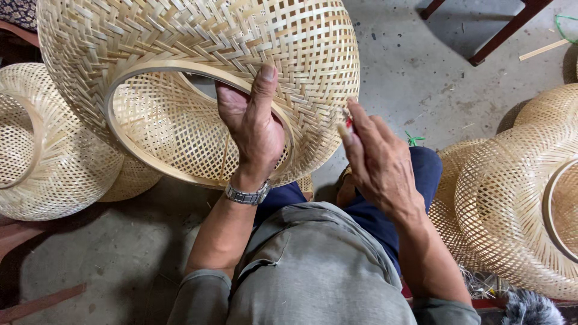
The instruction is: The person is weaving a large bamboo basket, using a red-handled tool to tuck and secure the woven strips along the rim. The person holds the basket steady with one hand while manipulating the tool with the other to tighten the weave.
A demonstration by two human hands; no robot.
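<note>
The woven bamboo shade (198, 66), a large rounded basket-like form of pale plaited strips, is held up in the far left part of the scene above the concrete floor (409, 66), its open mouth turned toward the person. A smooth bamboo hoop (144, 156) rims that opening. The left hand (250, 129) reaches up from the near side with the wrist bent back, palm against the rim; its thumb lies stretched along the outer weave while the fingers curl over the hoop into the opening, clamping the edge. A metal wristwatch (247, 194) sits on that wrist. The right hand (376, 159) is raised just right of the shade, back of the hand toward the camera, fingers drawn together and pinching a small red-handled tool (349, 123) whose tip meets the weave at the shade's right side; what kind of tool it is cannot be told. More woven shades lie on the floor: one at the left (42, 150), touching the held shade, and a cluster at the right (512, 204). A dark wooden chair leg (506, 33) stands far right.
</note>
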